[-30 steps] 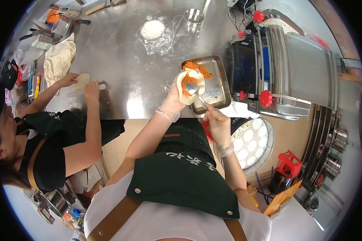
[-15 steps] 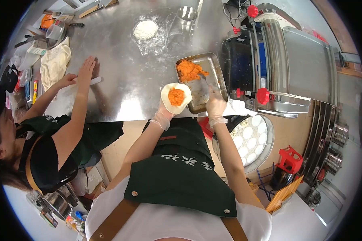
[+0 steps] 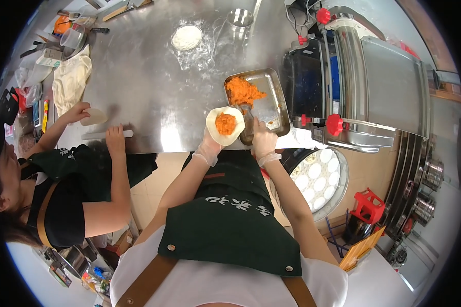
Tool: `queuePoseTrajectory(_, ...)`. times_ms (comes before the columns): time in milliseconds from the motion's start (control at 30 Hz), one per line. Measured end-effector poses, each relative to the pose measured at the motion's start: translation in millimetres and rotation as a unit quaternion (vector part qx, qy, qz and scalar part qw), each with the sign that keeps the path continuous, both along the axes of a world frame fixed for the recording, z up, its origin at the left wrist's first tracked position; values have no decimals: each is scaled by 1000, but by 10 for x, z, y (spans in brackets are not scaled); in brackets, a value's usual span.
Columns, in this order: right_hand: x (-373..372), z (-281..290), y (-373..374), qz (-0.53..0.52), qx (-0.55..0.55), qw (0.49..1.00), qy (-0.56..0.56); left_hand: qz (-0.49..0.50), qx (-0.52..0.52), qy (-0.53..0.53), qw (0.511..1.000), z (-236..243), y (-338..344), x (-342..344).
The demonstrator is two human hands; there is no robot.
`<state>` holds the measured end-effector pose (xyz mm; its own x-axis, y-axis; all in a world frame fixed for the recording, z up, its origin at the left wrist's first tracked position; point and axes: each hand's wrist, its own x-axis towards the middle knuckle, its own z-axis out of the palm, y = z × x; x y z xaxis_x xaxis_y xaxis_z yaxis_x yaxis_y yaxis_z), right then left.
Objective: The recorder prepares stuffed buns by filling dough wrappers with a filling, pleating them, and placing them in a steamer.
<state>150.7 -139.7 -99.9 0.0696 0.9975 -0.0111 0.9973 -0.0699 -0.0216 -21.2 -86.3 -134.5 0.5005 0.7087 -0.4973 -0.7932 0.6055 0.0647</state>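
Note:
My gloved left hand supports a round dough wrapper from below, near the table's front edge. A mound of orange filling sits in the middle of the wrapper. My gloved right hand is closed on a spoon, only partly visible, over the metal tray. The spoon's end meets the lower edge of the orange mash heaped in the tray's far left part. The wrapper overlaps the tray's left rim in this view.
On the left, a co-worker's hands hold a dough disc and a white rolling pin. A flour pile and metal cup stand farther back. A rolling machine flanks the tray; a round steamer with white discs sits below.
My right hand and the spoon have shifted left and nearer, toward the wrapper. My left hand stays almost still. The co-worker's hands have parted, one lifting a dough disc.

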Motion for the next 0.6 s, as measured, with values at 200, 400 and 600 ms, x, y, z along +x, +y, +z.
queuePoseTrajectory(200, 287, -38, 137, -115, -39, 940, 319, 9, -21, 17, 1000, 63, -12, -21)
queuePoseTrajectory(400, 156, -141, -9, -207, -122, 821, 518, 66, -34, -3, 997, 160, 15, -295)
queuePoseTrajectory(600, 289, 255, 22, -305, -226, 497, 780, 78, 2, 6, 997, 250, 200, -382)
